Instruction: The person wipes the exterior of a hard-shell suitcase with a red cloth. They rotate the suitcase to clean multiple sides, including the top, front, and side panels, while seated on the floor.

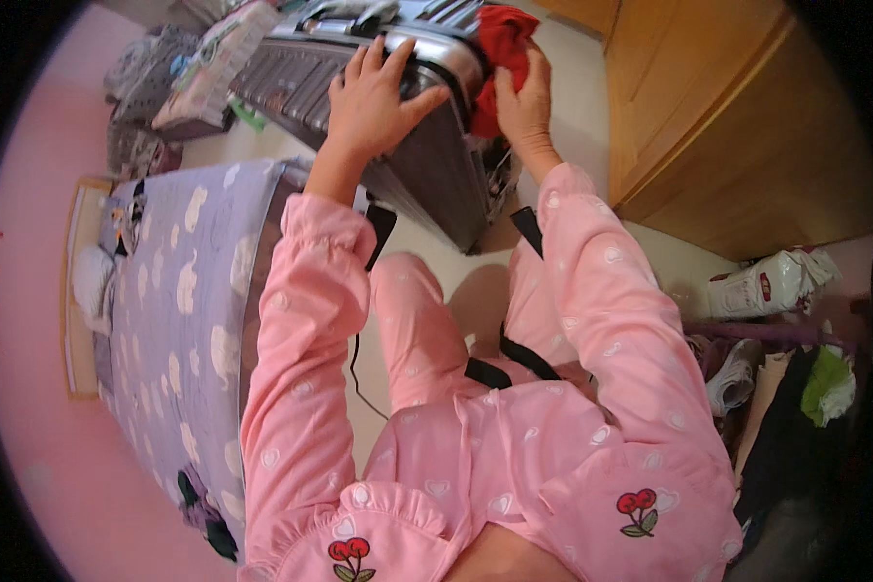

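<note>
A ribbed silver-grey suitcase [435, 179] stands upright in front of me. My left hand [369, 109] rests with spread fingers by its upper edge, holding nothing. At the suitcase's top right corner, my right hand [528, 109] grips a bunched red cloth [503, 37], which lies against the case's side. The palm side of the right hand's grip is hidden. Part of the suitcase's far top is cut off by the picture's upper edge.
On the left stands a bed with a purple patterned sheet [160, 291]. A wooden wardrobe [708, 116] borders the right. Clothes [150, 73] are heaped at the back left. A white package [771, 283] and shoes [733, 376] lie at right; a thin cable [357, 373] runs beside my leg.
</note>
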The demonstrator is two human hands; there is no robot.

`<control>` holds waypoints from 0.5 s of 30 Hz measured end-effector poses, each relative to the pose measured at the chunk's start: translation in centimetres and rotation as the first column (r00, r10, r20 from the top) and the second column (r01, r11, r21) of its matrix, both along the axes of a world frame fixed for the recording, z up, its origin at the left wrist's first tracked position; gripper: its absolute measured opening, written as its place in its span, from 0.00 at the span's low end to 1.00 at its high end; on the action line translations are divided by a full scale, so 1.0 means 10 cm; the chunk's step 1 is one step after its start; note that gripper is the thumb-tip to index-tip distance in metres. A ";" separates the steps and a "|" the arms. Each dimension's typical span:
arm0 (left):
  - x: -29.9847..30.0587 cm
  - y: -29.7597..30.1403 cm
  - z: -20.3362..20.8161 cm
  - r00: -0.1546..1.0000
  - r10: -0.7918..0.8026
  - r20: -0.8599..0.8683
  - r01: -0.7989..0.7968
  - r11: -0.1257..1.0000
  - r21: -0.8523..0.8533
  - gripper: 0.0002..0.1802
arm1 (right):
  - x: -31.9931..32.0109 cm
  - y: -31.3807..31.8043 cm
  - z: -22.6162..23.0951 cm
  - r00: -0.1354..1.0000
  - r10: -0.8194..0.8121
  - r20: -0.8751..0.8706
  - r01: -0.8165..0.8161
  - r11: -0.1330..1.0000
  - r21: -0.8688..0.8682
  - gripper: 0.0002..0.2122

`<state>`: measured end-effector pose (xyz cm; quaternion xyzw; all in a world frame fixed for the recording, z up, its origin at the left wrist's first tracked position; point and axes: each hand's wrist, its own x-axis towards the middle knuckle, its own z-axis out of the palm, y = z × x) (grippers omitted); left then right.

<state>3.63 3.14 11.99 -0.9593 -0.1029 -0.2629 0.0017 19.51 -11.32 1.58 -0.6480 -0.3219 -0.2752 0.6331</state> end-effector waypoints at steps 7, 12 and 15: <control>-0.04 -0.09 0.17 0.990 0.075 -0.117 -0.084 0.994 -0.075 0.48 | -0.21 -0.25 -0.86 0.745 0.194 -0.638 -0.222 0.974 0.036 0.18; -0.04 -0.08 0.17 0.987 0.093 -0.135 -0.108 0.988 -0.114 0.47 | -0.48 -0.32 -0.94 0.448 0.435 -0.781 -0.200 0.900 0.386 0.16; -0.03 0.00 0.15 0.998 0.004 -0.058 -0.006 0.999 -0.032 0.46 | -0.81 -0.17 -0.88 0.761 0.084 -0.643 -0.081 0.996 0.033 0.21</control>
